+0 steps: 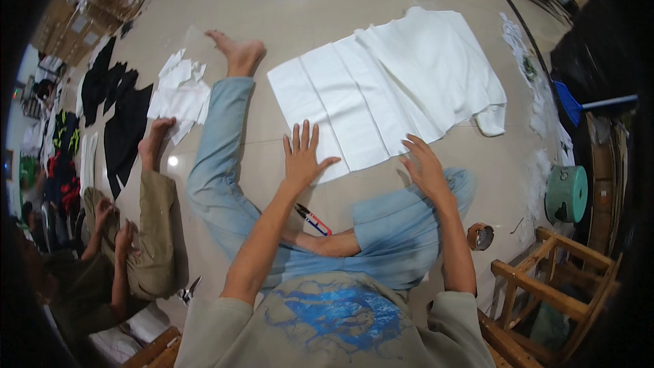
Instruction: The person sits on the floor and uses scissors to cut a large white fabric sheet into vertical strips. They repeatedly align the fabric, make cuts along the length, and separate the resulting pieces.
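A long piece of white fabric [381, 82] with several lengthwise fold or seam lines lies spread on the tiled floor in front of me. My left hand [303, 157] rests with spread fingers on its lower-left part. My right hand [422, 167] is at the fabric's lower edge, fingers apart and slightly bent; whether they press on it I cannot tell. Thread snips with red, blue and black parts [313, 221] lie below my left hand, beside my bare foot.
A co-worker [95, 259] sits at left, near black cut fabric [126, 123] and white pieces [178, 92]. Boxes [88, 20] stand behind. At right are a blue dustpan [567, 102], green cylinder [565, 193], round tin [480, 236] and wooden stool [555, 279].
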Available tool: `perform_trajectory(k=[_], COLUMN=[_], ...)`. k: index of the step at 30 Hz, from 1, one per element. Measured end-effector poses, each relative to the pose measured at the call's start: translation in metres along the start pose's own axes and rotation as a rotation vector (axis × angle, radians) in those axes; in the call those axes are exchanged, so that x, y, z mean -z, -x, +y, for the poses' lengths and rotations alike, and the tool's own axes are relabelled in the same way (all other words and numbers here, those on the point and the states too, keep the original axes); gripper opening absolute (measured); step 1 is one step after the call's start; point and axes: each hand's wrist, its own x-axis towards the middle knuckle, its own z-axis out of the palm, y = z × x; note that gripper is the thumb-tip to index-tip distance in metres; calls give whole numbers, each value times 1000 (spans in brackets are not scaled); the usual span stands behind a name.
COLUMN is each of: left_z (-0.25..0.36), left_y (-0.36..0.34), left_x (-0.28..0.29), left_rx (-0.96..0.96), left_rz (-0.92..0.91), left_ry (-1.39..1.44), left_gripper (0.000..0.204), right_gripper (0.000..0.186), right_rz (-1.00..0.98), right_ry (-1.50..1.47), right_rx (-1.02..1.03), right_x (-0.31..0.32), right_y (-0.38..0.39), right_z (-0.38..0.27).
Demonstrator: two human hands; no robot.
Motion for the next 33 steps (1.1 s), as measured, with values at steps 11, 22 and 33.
perform_trajectory(k=[11,22,33], left_z=[-142,-45,-17], left_y=[21,88,85], left_x=[58,77,50], left_rx=[37,853,990], left_rz=[95,312,141], left_ry=[375,800,1222], left_gripper=[76,29,32], right_gripper=[33,29,53], right_rz=[-157,-286,-260], right_ry=[-300,-94,-1001], right_rx=[-121,140,-736], right_x=[-138,-208,-164], right_y=[23,67,5], right_z=[-115,-179,-147])
